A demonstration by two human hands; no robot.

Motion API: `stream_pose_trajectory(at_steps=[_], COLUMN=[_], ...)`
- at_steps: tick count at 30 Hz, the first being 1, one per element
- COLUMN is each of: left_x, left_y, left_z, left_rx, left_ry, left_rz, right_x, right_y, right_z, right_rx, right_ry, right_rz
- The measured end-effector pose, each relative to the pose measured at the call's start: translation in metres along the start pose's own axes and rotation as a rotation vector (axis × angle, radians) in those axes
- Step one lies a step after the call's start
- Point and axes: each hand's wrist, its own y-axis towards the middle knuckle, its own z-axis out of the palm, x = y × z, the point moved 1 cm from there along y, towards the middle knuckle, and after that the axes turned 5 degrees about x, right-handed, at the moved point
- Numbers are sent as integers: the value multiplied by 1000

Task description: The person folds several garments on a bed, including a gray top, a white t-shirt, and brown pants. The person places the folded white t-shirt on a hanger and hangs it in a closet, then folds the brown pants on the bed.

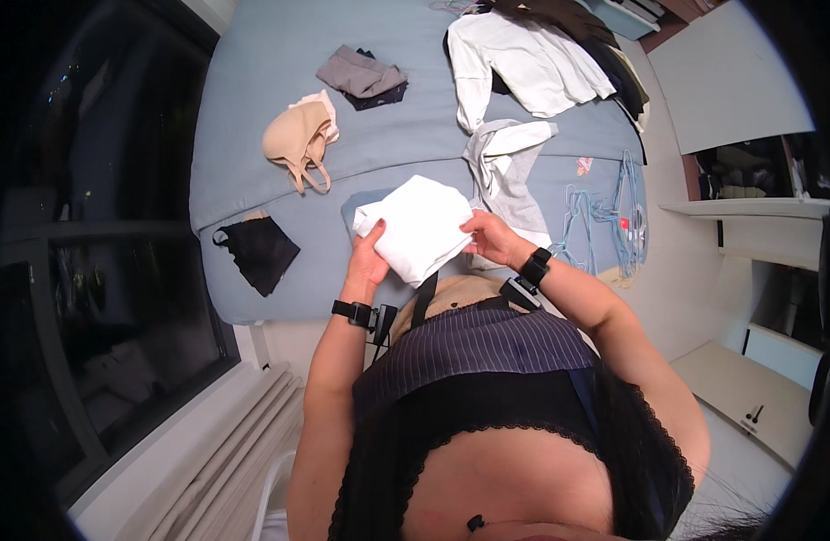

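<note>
A folded white garment (422,226) is held in front of me, over the near part of the bed. My left hand (370,257) grips its left edge, thumb on top. On the right edge my right hand (491,237) pinches the cloth between thumb and fingers. Part of a folded blue cloth (359,200) shows behind the garment's left side. To the right, a grey and white garment (506,172) lies loosely spread on the bed, partly hidden by my right hand.
The blue-covered bed (388,145) also bears a black garment (259,253), a beige bra (297,135), folded grey clothing (361,71), a white long-sleeved top (523,64) on dark clothes, and blue hangers (580,223). Dark window panes (131,297) stand left, shelving (753,209) right.
</note>
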Motion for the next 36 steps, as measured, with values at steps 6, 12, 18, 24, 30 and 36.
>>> stream_pose_trajectory(at_steps=[6,12,18,24,30,36], left_x=[0,-8,8,20,44,52], left_y=[21,53,45,24,38,59], left_z=[-63,-98,-110,-92,-82,-90], left_rx=[-212,-415,-465,-603,-319,-316], left_ry=[273,617,1446,1694,2122,2110], left_rz=[-102,140,195,473,23,-289], right_x=[-35,-64,-85,-97,-90,-33], right_y=[40,93,117,125,122,86], right_z=[5,20,26,18,-13,-80], right_rx=[-53,-167,-283,-106,-205,-538], right_ry=[-53,-197,-368,-182,-759,-1463], right_rz=[226,80,-43,-111,-85,-539])
